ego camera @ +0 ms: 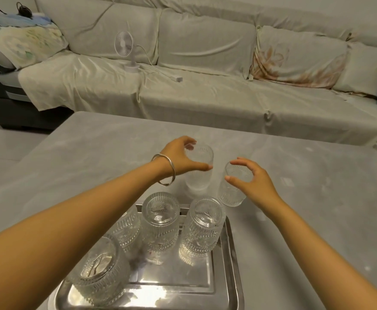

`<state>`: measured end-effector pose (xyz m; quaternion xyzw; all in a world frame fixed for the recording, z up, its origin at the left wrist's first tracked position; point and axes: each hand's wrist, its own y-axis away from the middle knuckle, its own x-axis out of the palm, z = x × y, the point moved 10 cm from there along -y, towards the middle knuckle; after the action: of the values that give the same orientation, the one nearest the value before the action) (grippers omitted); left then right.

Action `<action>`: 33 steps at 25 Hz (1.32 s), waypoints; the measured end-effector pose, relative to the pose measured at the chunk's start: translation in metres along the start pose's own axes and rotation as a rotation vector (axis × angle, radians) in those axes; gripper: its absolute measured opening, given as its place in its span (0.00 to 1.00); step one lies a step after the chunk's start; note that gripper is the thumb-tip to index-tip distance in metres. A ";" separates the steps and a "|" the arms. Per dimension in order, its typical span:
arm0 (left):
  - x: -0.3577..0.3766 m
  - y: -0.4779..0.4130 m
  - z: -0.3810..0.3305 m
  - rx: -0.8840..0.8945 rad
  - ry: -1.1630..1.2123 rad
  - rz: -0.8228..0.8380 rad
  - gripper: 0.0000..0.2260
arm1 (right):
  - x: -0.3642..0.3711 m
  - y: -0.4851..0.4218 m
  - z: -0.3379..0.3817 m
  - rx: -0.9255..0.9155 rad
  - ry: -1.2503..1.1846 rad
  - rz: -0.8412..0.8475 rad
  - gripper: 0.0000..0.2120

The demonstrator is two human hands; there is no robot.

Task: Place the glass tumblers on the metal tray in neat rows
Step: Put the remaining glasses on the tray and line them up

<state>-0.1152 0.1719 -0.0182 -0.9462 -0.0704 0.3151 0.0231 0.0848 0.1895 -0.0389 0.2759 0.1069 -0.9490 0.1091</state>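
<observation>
We're reaching our open left hand (pixel 184 156) and right hand (pixel 251 179) around two ribbed glass tumblers (pixel 199 168) standing on the table (pixel 317 198) beyond the metal tray (pixel 233 260), probably heavy, slick and breakable, so we're gripping mid-body.

One head-worn wide-angle camera looks forward and down from above the grey table (pixel 93 153). Both forearms run up from the bottom corners; the metal tray (pixel 232 253) lies closest, under the lens. Beyond the left hand (pixel 180 157) and right hand (pixel 252 180), a covered sofa (pixel 205 52) fills the top.
</observation>
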 end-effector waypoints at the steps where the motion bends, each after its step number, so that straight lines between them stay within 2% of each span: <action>1: -0.012 0.004 -0.008 0.016 0.048 -0.050 0.38 | -0.002 0.002 0.006 -0.006 -0.021 -0.015 0.17; 5: -0.052 0.032 -0.038 0.004 0.420 -0.141 0.35 | -0.021 0.019 0.051 -0.089 -0.180 -0.155 0.21; 9: -0.059 0.075 -0.053 -0.080 0.878 -0.054 0.37 | -0.005 0.047 0.096 -0.055 -0.600 0.059 0.31; 11: -0.058 0.096 -0.054 -0.094 0.987 -0.014 0.31 | 0.005 0.063 0.115 -0.045 -0.709 0.170 0.31; 13: -0.061 0.117 -0.048 -0.100 1.014 -0.012 0.27 | 0.009 0.077 0.127 -0.034 -0.739 0.205 0.31; 15: -0.070 0.137 -0.039 -0.082 0.893 -0.030 0.28 | 0.009 0.091 0.132 -0.038 -0.697 0.201 0.34; 19: -0.080 0.173 -0.023 0.019 0.485 -0.023 0.31 | 0.010 0.112 0.131 -0.043 -0.594 0.174 0.34; 24: -0.086 0.206 0.011 0.099 0.116 -0.106 0.27 | 0.011 0.130 0.129 -0.078 -0.393 0.155 0.38; 27: -0.078 0.216 0.041 0.080 -0.172 -0.107 0.24 | 0.018 0.145 0.126 -0.108 -0.172 0.174 0.39; 30: -0.063 0.219 0.058 0.055 -0.272 -0.060 0.25 | 0.034 0.157 0.118 -0.096 -0.069 0.189 0.40; 33: -0.059 0.217 0.059 0.077 -0.289 -0.080 0.27 | 0.050 0.163 0.106 -0.065 -0.033 0.197 0.40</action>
<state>-0.1714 -0.0518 -0.0491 -0.8858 -0.0986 0.4493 0.0614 0.0344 -0.0008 -0.0022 0.2655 0.1083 -0.9341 0.2127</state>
